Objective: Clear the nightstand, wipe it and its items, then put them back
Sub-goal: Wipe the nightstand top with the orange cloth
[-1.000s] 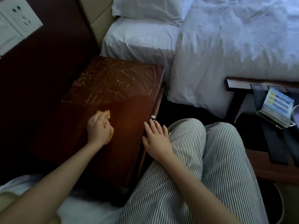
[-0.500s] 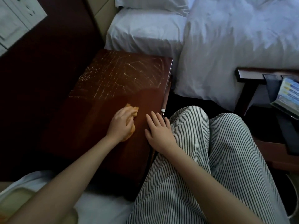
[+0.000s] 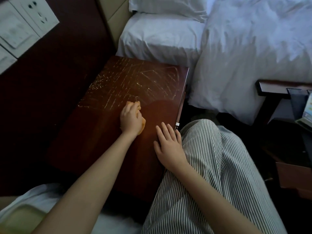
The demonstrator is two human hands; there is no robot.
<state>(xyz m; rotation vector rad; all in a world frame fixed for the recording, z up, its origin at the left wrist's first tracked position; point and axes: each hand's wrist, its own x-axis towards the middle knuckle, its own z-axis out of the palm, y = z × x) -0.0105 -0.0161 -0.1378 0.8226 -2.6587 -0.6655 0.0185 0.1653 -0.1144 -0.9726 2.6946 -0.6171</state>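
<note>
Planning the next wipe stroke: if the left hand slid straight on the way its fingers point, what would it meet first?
The left hand, gripping the cloth, would cross only the streaked nightstand, then probably reach the mattress.

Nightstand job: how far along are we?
Clearing looks done: no items show on top of the dark wooden nightstand. Wiping is in hand: the left hand grips a crumpled orange cloth mid-top, and the right hand rests flat by the near right edge. Pale streaks mark the far half, so wiping may be unfinished. Wiping the items and putting them back is left.
</note>
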